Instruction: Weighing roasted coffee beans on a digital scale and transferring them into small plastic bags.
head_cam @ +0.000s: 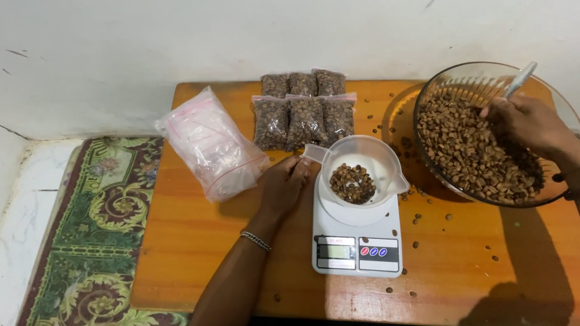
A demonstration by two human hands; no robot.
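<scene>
Scooping kibble (479,149), right hand (524,122).

Two bare forearms, no sleeves, left hand (284,184) with a silver chain bracelet at the wrist, right hand (528,122) with thin cord and dark beaded bracelets
</scene>
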